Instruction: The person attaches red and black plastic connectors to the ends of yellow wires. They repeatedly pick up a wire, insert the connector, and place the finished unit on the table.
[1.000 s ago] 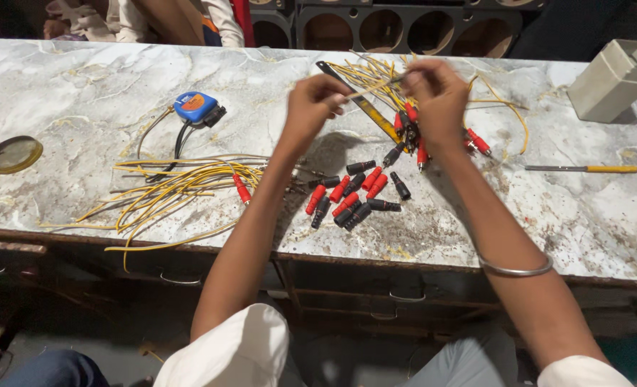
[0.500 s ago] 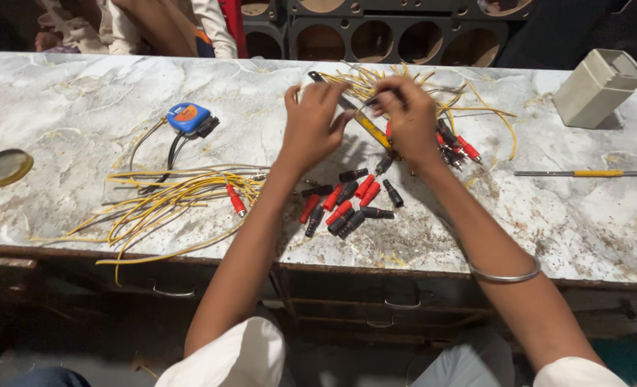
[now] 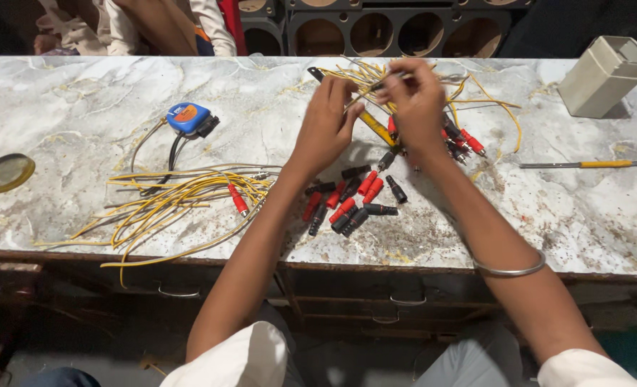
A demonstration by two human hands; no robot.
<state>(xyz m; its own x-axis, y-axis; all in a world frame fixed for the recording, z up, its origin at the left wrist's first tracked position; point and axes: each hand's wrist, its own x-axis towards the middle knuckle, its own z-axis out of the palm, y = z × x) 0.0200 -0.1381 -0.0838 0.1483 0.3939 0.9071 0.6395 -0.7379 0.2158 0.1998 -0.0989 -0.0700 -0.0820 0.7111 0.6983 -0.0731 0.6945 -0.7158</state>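
1. Yellow wire [image 3: 365,92], thin and pale, is held between the two hands above the far middle of the marble worktop [image 3: 82,93]; its visible run slants from lower left near the left thumb up to the right toward the right fingers, so its long axis lies on a shallow diagonal.
2. Its far end merges into a loose bundle of yellow wires [image 3: 476,89] behind the hands, and where it stops cannot be made out.
3. Left hand [image 3: 326,122] is half closed, fingers curled and upright, thumb and forefinger pinched on the lower end of the wire.
4. Right hand [image 3: 419,100] is curled too, fingertips bunched around the upper part of the same wire; what else sits inside that pinch cannot be told.
5. A metal bangle [image 3: 508,271] circles the right forearm.
6. Just below the hands lies a small heap of red and black plug connectors [image 3: 354,201], touching one another on the worktop.
7. More red-tipped plugs [image 3: 465,140] lie just right of the right wrist.
8. A yellow-handled screwdriver [image 3: 583,164] lies well apart to the right, its long axis running left to right.
9. A grey plastic box [image 3: 604,77] stands at the far right corner.
10. To the left sprawls a second tangle of yellow wires [image 3: 168,204], with a blue tape measure [image 3: 188,117] beyond it and a round brass-coloured lid [image 3: 5,173] near the left edge.
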